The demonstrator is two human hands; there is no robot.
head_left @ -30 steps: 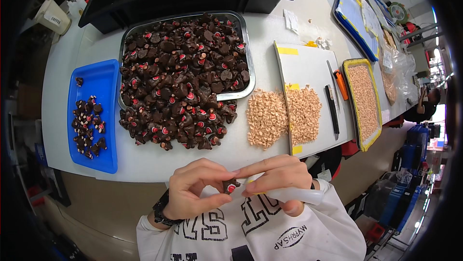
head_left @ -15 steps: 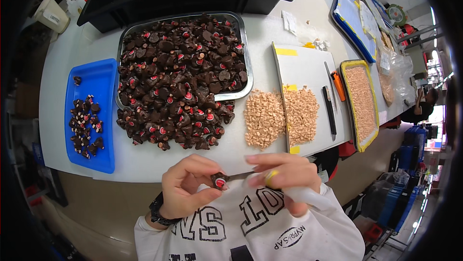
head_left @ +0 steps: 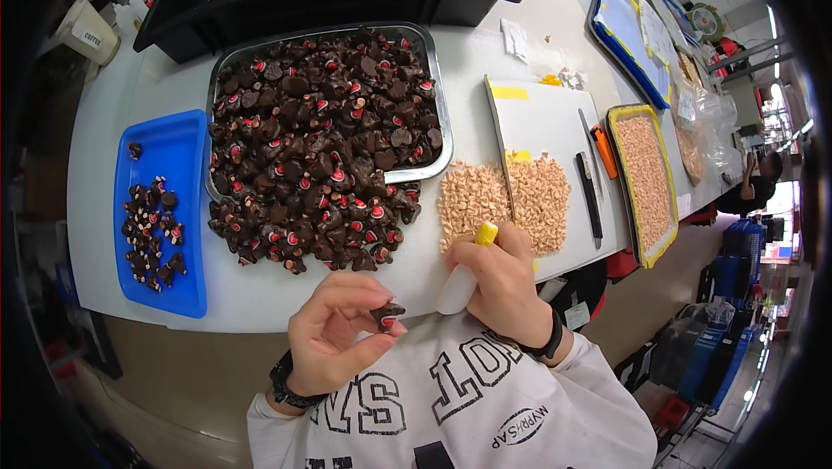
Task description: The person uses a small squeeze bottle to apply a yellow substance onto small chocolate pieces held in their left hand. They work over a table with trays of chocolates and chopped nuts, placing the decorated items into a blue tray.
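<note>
Between the thumb and fingertips of my left hand (head_left: 334,339) is a small dark brown figure piece (head_left: 387,316) with a red and white spot. My right hand (head_left: 511,291) is closed around a small white squeeze bottle (head_left: 457,290) with a yellow cap (head_left: 487,232). Its fingers reach the near edge of a pile of small beige pieces (head_left: 472,200); whether the fingertips pinch one of them is hidden. Many similar dark brown pieces with red spots fill a metal tray (head_left: 446,135) and spill over its near edge onto the table.
On the left, a blue tray (head_left: 192,209) holds several dark pieces with beige bits attached. A black bin (head_left: 347,8) stands at the back. The beige pile spreads onto a white board (head_left: 546,118) with a black-handled knife (head_left: 590,200) and an orange cutter (head_left: 604,150). Beyond is a yellow-edged tray (head_left: 672,209).
My right hand has moved forward with the bottle, from in front of my chest to the near edge of the beige pile. My left hand keeps its hold, the dark piece slightly turned.
</note>
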